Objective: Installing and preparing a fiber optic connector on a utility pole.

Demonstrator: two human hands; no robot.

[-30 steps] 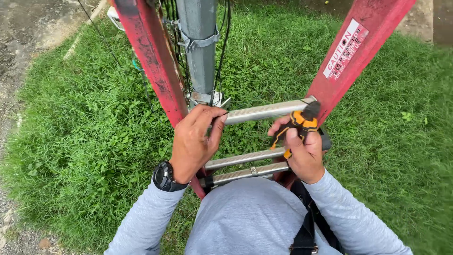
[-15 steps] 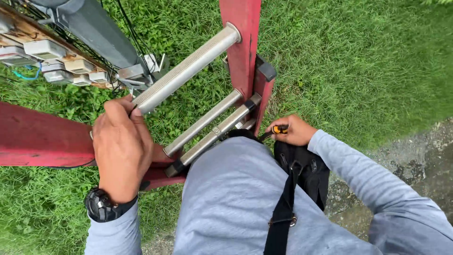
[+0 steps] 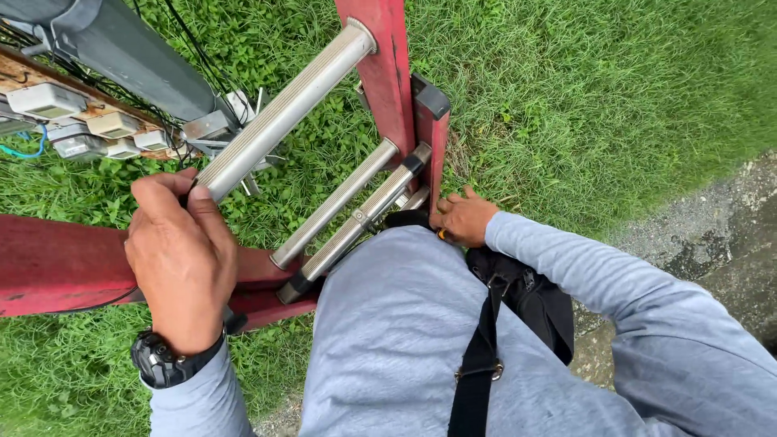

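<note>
The ribbed metal rung [image 3: 279,113], a round grey bar, runs slantwise between the ladder's red rails [image 3: 387,73], and the left hand [image 3: 182,259] has its grip wrapped shut around the rung's lower end. The right hand [image 3: 463,217] sits low beside the right rail at a black pouch [image 3: 526,299]; a bit of orange shows under it, but whether that grip is closed cannot be told. Long green grass [image 3: 583,97] lies below.

Grey long sleeves [image 3: 566,259], black wristwatch [image 3: 162,364], black strap [image 3: 477,356].
</note>
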